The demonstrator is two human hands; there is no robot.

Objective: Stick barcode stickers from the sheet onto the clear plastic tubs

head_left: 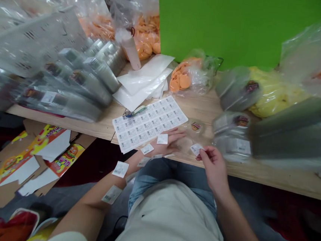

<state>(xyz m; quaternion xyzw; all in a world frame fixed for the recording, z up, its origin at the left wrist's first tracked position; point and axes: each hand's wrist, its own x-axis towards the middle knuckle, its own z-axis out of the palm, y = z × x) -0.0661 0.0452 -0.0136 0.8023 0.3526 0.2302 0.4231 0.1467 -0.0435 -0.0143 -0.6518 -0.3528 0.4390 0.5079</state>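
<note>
My right hand [213,164] pinches a small white barcode label [195,149] between thumb and fingertips, over the table's front edge. Right beside it lies a clear plastic container [195,126] with a round burger sticker; its outline is faint. My left hand [172,141] rests with fingers stretched out at the container's near left side. Several barcode labels [120,169] are stuck along the back of that hand and up the forearm. Just beyond the left hand lies a sheet of barcode labels [151,121], with a small item like a pen or cutter [134,111] on it.
Stacked clear containers stand at left [68,86] and right [233,136]. A bag of orange discs [182,77], white sheets [144,79] and a yellow bag [278,93] sit toward the green panel [241,26]. Flattened printed cartons [39,158] lie lower left.
</note>
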